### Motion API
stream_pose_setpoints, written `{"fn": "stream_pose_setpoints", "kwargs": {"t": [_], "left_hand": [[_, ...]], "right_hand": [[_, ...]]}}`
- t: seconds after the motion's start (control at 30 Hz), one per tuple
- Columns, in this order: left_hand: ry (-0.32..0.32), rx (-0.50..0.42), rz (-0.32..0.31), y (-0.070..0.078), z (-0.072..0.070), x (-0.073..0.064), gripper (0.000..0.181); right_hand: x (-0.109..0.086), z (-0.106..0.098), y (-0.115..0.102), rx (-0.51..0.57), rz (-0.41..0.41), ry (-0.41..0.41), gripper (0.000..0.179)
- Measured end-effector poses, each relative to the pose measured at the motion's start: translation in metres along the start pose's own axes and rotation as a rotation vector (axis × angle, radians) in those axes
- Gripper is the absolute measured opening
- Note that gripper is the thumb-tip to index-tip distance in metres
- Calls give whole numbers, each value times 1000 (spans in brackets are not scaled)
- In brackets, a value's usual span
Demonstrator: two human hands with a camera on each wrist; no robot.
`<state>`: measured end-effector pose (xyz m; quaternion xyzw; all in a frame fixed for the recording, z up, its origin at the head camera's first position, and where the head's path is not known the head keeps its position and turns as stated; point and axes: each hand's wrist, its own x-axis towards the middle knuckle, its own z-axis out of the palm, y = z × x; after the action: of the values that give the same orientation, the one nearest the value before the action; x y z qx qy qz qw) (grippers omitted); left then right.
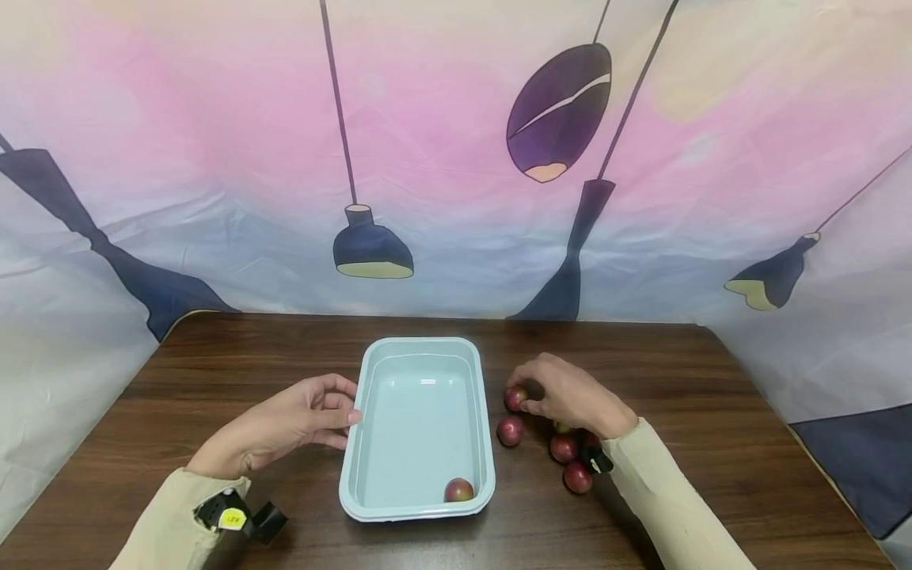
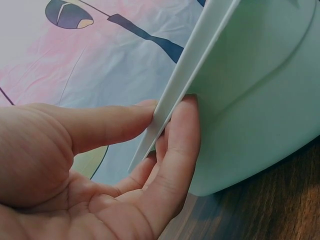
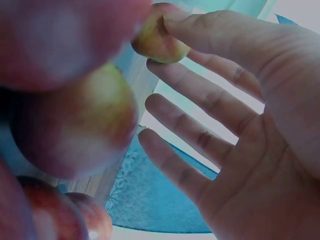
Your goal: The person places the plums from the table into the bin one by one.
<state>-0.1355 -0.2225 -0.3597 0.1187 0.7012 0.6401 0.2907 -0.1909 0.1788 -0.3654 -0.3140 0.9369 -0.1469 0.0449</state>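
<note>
Closest to the right-wrist camera, a blurred red plum (image 3: 65,35) looms off the palm of the right hand (image 1: 577,393); beneath that wrist lies a cluster of plums (image 1: 563,449). The right hand pinches another, the gripped plum (image 1: 514,398), between thumb and index finger, its remaining fingers stretched out. Just nearer the person sits a loose plum (image 1: 509,431). A light pinch across the widest part, other fingers clear of the neighbours, should best stop the fruit rolling. Being round, it shows no clear long axis or heading.

The left hand (image 1: 306,416) holds the pale blue tray (image 1: 420,419) by its side rim, thumb above, fingers below. Between both hands, the tray's long axis runs away from the person; a tray plum (image 1: 459,490) rests in its near corner, on the right hand's side.
</note>
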Motion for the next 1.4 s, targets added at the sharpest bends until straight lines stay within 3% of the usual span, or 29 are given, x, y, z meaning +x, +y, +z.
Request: {"fn": "stream_pose_setpoints", "kwargs": {"t": [0.8, 1.4], "left_hand": [[-23, -10, 10, 1, 0, 1, 59], [-15, -7, 1, 1, 0, 0, 59]], "right_hand": [[-3, -8, -5, 4, 44, 32, 29], [-10, -17, -12, -10, 3, 80, 28]]}}
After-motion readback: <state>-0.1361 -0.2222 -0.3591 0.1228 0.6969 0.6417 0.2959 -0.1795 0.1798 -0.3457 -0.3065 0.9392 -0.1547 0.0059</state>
